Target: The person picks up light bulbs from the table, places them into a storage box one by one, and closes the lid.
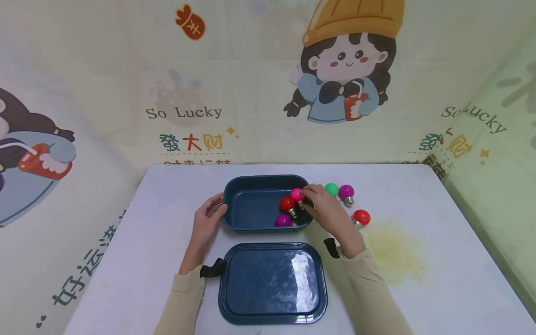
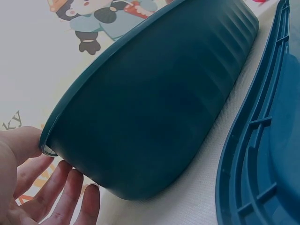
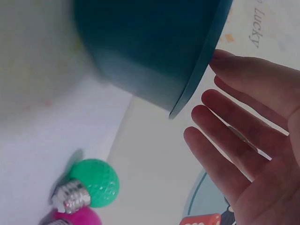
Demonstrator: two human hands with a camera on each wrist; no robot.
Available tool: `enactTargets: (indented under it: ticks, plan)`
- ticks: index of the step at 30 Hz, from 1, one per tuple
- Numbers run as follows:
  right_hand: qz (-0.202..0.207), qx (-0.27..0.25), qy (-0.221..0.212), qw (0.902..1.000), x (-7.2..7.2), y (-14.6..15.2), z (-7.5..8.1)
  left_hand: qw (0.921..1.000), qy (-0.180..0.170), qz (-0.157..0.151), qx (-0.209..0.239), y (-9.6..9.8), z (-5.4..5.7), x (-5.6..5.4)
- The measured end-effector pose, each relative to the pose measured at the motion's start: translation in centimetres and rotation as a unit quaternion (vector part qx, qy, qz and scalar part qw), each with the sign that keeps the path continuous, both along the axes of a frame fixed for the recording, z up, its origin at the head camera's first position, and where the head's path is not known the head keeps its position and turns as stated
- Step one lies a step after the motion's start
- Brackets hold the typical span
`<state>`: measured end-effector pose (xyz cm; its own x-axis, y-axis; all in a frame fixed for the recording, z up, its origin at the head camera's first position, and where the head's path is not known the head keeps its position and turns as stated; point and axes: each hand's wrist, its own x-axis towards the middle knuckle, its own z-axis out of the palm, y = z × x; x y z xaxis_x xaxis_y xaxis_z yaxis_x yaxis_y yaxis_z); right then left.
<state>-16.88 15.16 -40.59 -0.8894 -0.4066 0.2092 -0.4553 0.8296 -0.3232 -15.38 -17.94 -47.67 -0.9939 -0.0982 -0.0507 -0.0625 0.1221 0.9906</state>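
A dark blue plastic box (image 1: 251,204) stands on the table. At its left end my left hand (image 1: 211,211) holds the rim, thumb at the edge and fingers against the outer wall. Inside, toward the right, lie a red bulb (image 1: 287,204), a purple bulb (image 1: 282,220) and a pink bulb (image 1: 297,194). My right hand (image 1: 328,210) reaches over the right rim, fingertips beside the pink bulb. In the right wrist view its fingers (image 3: 229,112) are extended and spread, with the thumb tip hidden behind the rim. No bulb shows between them there.
A matching dark blue lid (image 1: 272,284) lies flat in front of the box. Right of the box are a green bulb (image 1: 331,189), another purple bulb (image 1: 346,191) and another red bulb (image 1: 361,217) on the white table (image 1: 418,209). A printed cloth (image 1: 251,83) hangs behind.
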Motion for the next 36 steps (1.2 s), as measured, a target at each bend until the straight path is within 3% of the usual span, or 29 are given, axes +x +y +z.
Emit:
enactTargets:
  ticks: [14, 26, 36]
  plan:
    - [-0.024, 0.004, -0.023, 0.9994, 0.1, 1.7, -0.2, 1.0000, 0.000, 0.003, -0.002, -0.1, 0.0, 0.1]
    - [-0.028, -0.008, 0.010, 0.9995, -0.2, 3.0, -0.8, 1.0000, -0.002, 0.003, 0.001, 0.0, -0.3, 0.0]
    - [-0.042, -0.003, -0.021, 0.9989, -1.1, 4.2, -1.0, 1.0000, 0.005, -0.003, 0.005, 0.0, -0.1, 0.0]
